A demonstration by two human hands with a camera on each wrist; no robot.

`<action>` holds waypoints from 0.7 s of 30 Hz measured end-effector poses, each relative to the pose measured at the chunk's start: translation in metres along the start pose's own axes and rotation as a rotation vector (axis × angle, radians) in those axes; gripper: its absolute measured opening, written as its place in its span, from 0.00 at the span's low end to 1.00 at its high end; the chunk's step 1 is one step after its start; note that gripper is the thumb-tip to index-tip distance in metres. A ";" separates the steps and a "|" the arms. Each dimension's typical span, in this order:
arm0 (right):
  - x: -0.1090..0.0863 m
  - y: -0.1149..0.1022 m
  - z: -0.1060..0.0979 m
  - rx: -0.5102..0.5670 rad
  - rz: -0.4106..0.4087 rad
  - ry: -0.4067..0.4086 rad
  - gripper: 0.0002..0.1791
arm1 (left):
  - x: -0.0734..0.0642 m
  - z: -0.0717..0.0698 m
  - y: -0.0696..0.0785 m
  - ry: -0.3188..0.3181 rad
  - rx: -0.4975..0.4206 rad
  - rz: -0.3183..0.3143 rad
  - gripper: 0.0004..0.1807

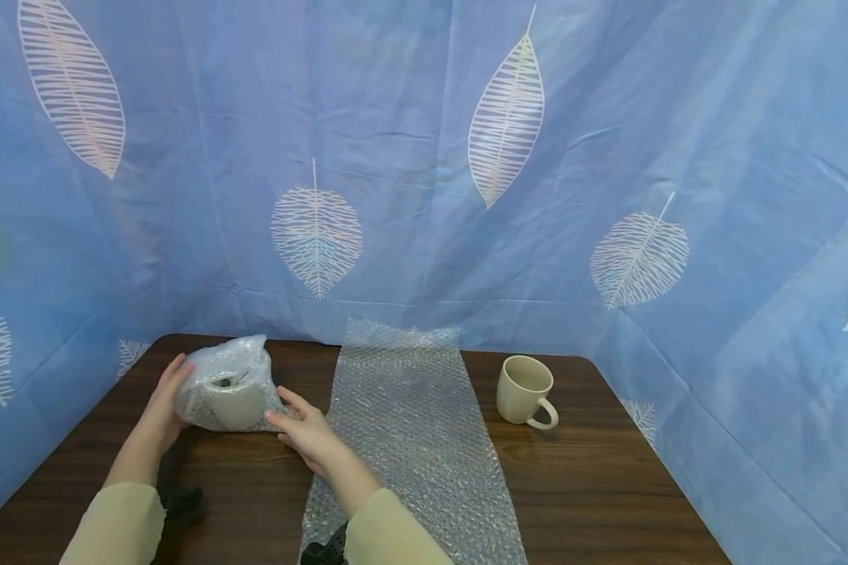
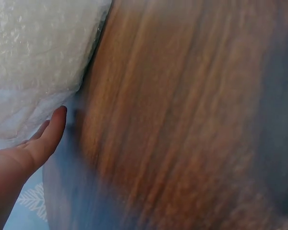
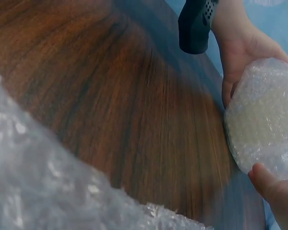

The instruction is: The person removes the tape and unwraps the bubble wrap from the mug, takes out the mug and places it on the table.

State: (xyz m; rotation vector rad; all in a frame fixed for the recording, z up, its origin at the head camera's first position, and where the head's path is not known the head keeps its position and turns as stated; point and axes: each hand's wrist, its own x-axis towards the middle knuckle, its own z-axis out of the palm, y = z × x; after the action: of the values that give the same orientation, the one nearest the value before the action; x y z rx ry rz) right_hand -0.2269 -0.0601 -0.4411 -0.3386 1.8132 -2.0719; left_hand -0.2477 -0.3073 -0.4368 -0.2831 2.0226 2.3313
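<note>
A bubble-wrapped bundle [image 1: 236,404] is at the left back of the table, with a pale, rounded thing showing through the plastic and a small dark gap near its top. My left hand [image 1: 162,404] holds its left side, fingers bent along the wrap. On the bundle's right side, my right hand [image 1: 314,435] grips the wrap's edge between thumb and fingers. The right wrist view shows the left hand [image 3: 247,52] cupped against the bundle [image 3: 261,117]. In the left wrist view, fingers [image 2: 53,132] lie beside the bubble wrap [image 2: 38,52]. What is inside cannot be told for certain.
A long sheet of bubble wrap [image 1: 410,439] lies flat down the middle of the dark wooden table [image 1: 608,479]. To its right stands an upright cream mug [image 1: 519,392], handle toward the front right. Blue leaf-printed cloth [image 1: 410,157] hangs behind and around the table.
</note>
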 end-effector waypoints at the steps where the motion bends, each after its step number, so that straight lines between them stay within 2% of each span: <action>1: 0.000 0.000 0.001 -0.005 -0.003 0.005 0.29 | -0.001 0.001 0.000 -0.004 -0.011 -0.001 0.42; 13: -0.001 -0.001 0.010 -0.131 -0.070 0.039 0.31 | -0.004 0.007 -0.003 0.027 -0.069 -0.002 0.40; 21: -0.005 -0.006 0.012 -0.168 -0.067 0.038 0.31 | -0.009 0.014 -0.005 0.028 -0.082 0.024 0.40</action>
State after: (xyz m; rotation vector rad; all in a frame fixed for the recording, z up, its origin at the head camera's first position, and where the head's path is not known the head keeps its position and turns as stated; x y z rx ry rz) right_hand -0.2180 -0.0682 -0.4333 -0.4128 2.0308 -1.9866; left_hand -0.2400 -0.2921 -0.4383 -0.2974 1.9562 2.4420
